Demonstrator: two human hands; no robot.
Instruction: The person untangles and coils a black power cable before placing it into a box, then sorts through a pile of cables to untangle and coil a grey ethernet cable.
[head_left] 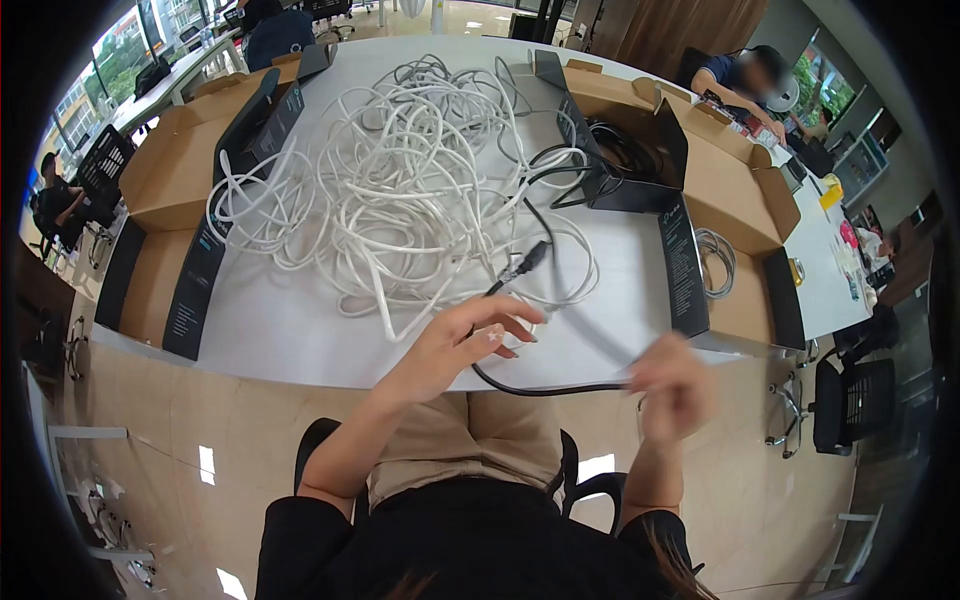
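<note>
A black cable [545, 391] runs in a loop along the table's near edge, and its dark connector [532, 258] lies just beyond my left hand. My left hand [470, 340] hovers over part of this cable with its fingers apart, hiding a stretch of it. Blurred by motion, my right hand [672, 388] is closed around the cable at the right, past the table edge. Beyond both hands a big tangle of white cables [410, 190] covers the middle of the white table [290, 345].
Open cardboard boxes stand at the left [160, 270] and right [745, 290]; the right one holds a coiled grey cable [716, 262]. A black box [640, 135] holds black cables. A person [735, 85] sits at the far right. Black chairs stand around.
</note>
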